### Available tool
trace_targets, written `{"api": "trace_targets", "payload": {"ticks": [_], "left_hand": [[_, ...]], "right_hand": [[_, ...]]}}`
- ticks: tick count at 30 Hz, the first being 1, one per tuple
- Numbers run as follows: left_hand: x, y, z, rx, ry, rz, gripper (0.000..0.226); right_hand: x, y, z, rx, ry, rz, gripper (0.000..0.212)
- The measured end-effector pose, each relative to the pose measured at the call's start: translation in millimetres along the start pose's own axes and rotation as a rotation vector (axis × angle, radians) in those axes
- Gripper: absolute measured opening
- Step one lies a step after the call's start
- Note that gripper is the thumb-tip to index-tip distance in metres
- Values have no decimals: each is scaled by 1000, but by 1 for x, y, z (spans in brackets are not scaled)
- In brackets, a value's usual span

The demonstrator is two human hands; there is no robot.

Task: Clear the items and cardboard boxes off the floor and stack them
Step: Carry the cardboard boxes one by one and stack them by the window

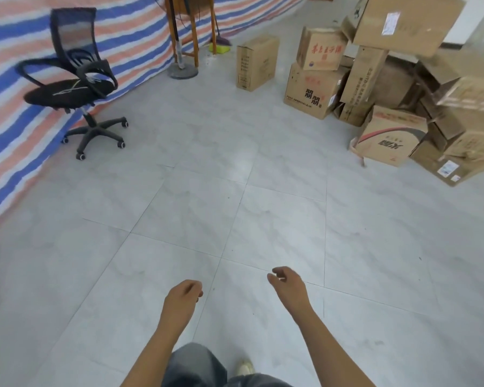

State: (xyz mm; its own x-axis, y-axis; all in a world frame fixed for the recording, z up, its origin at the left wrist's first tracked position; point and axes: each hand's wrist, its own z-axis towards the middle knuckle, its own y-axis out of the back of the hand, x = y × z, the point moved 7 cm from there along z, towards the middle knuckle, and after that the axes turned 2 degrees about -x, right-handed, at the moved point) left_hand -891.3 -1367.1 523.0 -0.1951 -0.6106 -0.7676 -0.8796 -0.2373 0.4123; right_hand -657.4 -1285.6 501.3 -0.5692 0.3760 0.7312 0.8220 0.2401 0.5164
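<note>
Cardboard, brown and corrugated, sits all at the far right as a loose pile of cardboard boxes [403, 79]. Some are squared up, and the upper ones are tilted with flaps hanging. One tall box [257, 62] stands upright on the floor [235, 205], left of the pile and apart from it. A red-arc box [389, 135] sits on the floor at the pile's near edge, with a strip sagging off its left corner.

Left hand [183, 296] and right hand [287, 286] are both released, fingers loosely curled and holding nothing. They hang over bare tile, well apart from any box.

My read is that this is the walk-up, with the tall box the likely next pick.
- Grip it with both hands on opposite side faces, low down, and keep it upright.
- Can't tell if it's full, so test the weight before lifting.
- Land it on a flat, squared top, not on the tilted ones. That upper tier looks unstable.

Materials:
- The tile is pale grey, marble-look and glossy, so it's probably slick. A box would slide rather than tip.
- The tarp [11, 51] is woven plastic in blue, orange-red and white stripes.
- The office chair [73, 79] has a black mesh back and a five-star caster base. It will roll if bumped.
- Behind are a round grey stand base [183, 71] and wooden legs [194, 37].
</note>
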Motion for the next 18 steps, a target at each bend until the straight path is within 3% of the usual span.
{"api": "trace_targets", "payload": {"ticks": [8, 13, 18], "left_hand": [[-54, 3, 112, -72, 64, 17, 16], [-113, -1, 208, 4, 11, -17, 14], [-205, 16, 306, 40, -91, -67, 15]], "right_hand": [[36, -2, 100, 18, -89, 46, 28], [93, -1, 178, -29, -69, 46, 27], [166, 12, 257, -121, -51, 100, 7]]}}
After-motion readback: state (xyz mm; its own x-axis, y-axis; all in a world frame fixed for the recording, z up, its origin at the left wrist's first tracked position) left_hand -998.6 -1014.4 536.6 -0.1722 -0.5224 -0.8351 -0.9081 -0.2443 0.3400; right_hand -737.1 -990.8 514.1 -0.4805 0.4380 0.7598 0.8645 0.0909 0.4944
